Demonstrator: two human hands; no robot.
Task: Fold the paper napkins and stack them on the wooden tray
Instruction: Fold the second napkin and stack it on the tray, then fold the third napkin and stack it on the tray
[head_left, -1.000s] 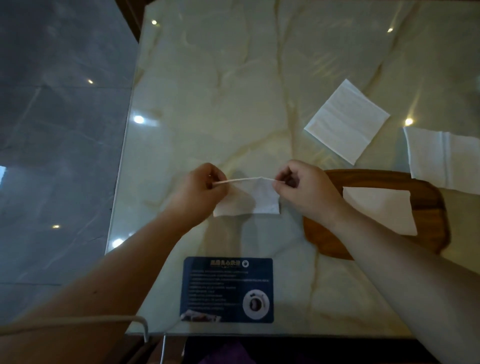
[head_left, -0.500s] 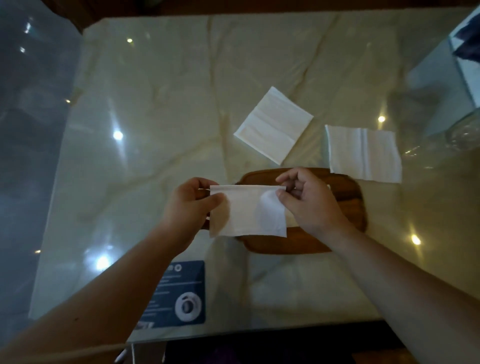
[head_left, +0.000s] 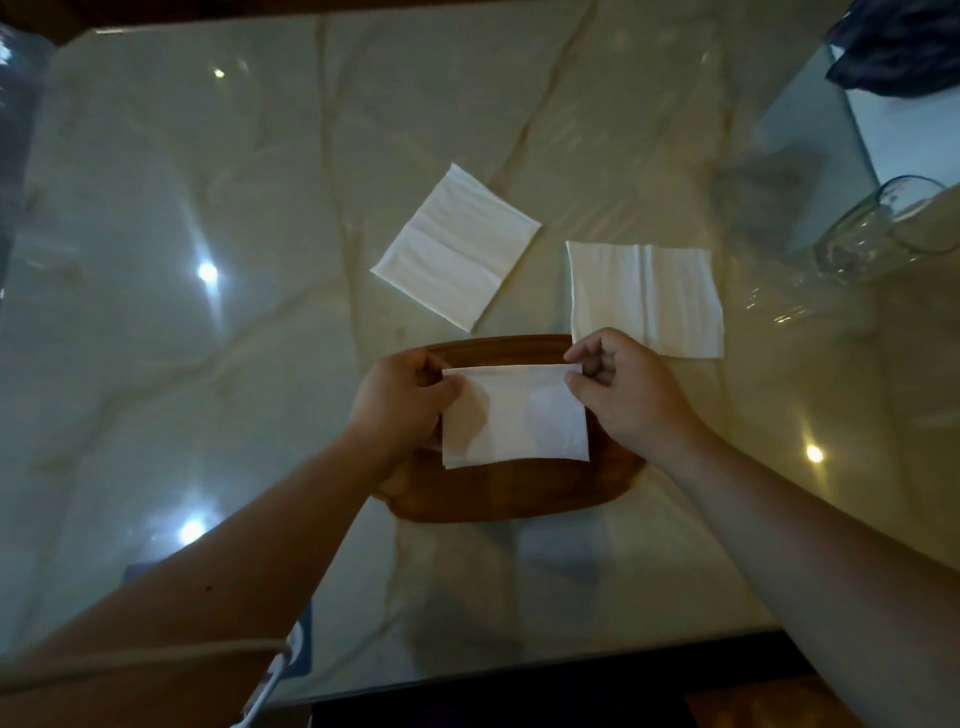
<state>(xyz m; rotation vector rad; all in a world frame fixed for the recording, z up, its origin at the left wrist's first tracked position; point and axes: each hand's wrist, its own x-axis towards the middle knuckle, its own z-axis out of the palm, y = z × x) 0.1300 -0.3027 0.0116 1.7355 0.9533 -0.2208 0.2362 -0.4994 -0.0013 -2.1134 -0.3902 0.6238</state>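
Observation:
A folded white napkin (head_left: 514, 415) hangs over the oval wooden tray (head_left: 498, 496), held by its top corners. My left hand (head_left: 402, 402) pinches the top left corner and my right hand (head_left: 623, 395) pinches the top right one. The held napkin hides most of the tray's inside. Two more white napkins lie flat on the marble table beyond the tray: one turned like a diamond (head_left: 457, 254), the other square-on to the right (head_left: 644, 296).
A clear glass (head_left: 878, 228) lies on its side at the table's right edge, below a dark cloth (head_left: 904, 47) on a white surface. A blue printed sticker (head_left: 301, 649) sits near the table's front edge (head_left: 519, 665), partly under my left forearm.
Both hands carried the folded napkin from the table left of the tray to above the tray. The view shifted right and the glass came into sight.

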